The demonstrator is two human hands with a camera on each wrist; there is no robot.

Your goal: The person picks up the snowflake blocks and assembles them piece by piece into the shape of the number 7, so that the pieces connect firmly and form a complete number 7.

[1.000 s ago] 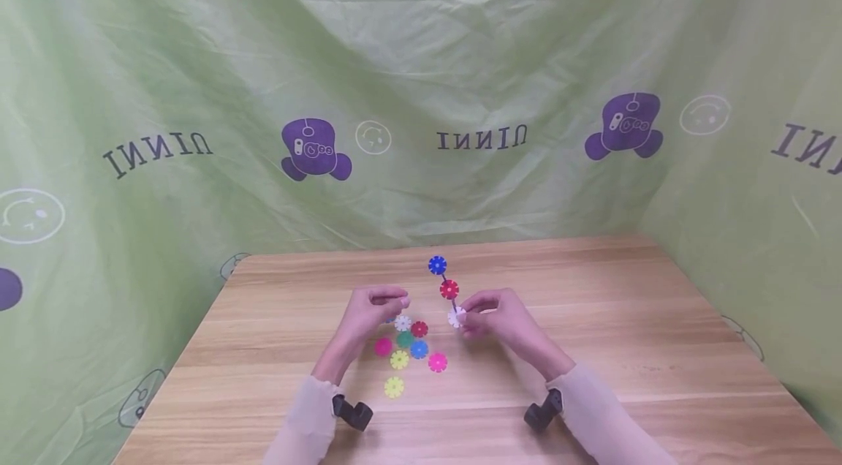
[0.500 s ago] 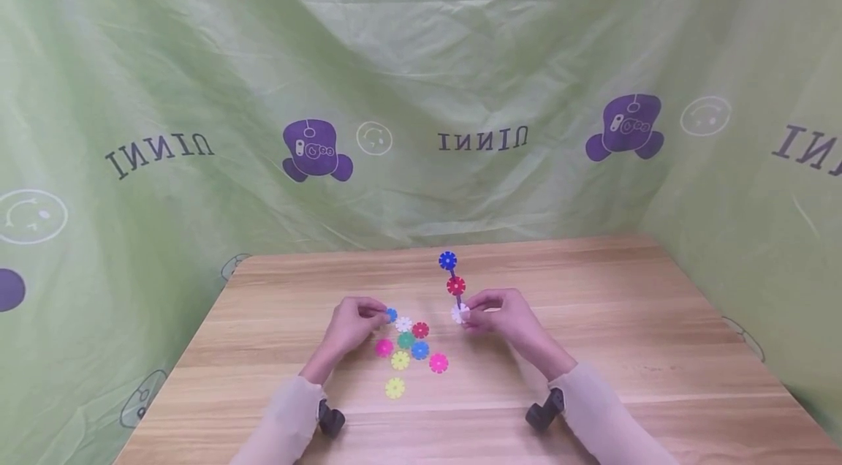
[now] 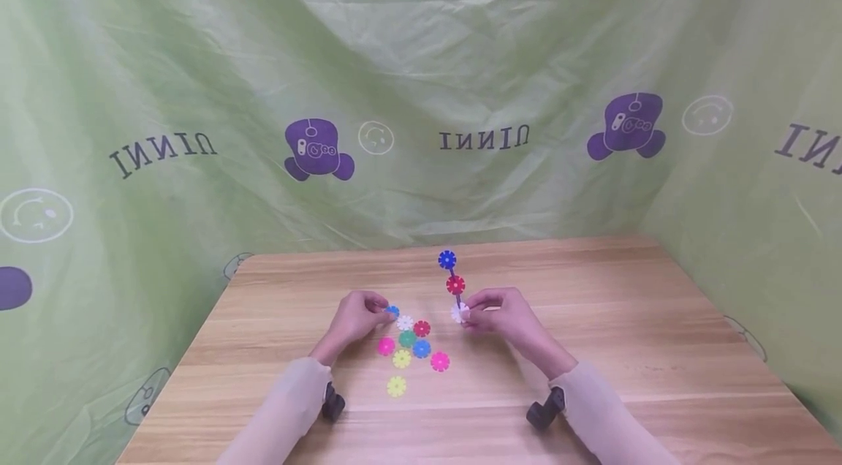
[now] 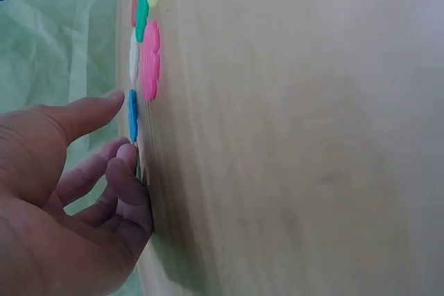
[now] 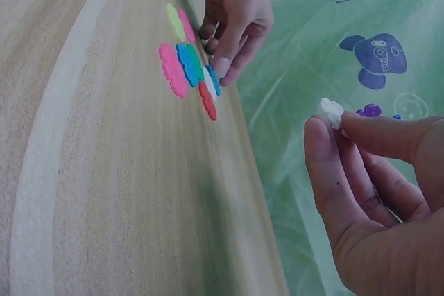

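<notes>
My left hand (image 3: 358, 317) is at a blue snowflake disc (image 4: 132, 117) by the table, thumb (image 4: 94, 114) on one side of its rim and fingertips on the other. Its underside contact is hidden. My right hand (image 3: 505, 320) pinches a white snowflake disc (image 5: 331, 111) between thumb and index finger, above the table. That white disc is the lower end of a linked chain. Upward from it come a purple disc (image 5: 372, 110) seen edge-on, a red disc (image 3: 455, 285), another dark edge-on disc, and a dark blue disc (image 3: 447, 259) on top.
Between the hands lie several loose discs: white (image 3: 405, 322), red (image 3: 422, 328), green (image 3: 407, 338), blue (image 3: 422, 349), pinks (image 3: 385, 346) and yellows (image 3: 396, 386). The wooden table (image 3: 592, 348) ends at the back against a green printed cloth (image 3: 421, 202).
My left hand has shifted left and back from above the pile, with its fingertips now at the blue disc. The right hand has tilted the chain more upright.
</notes>
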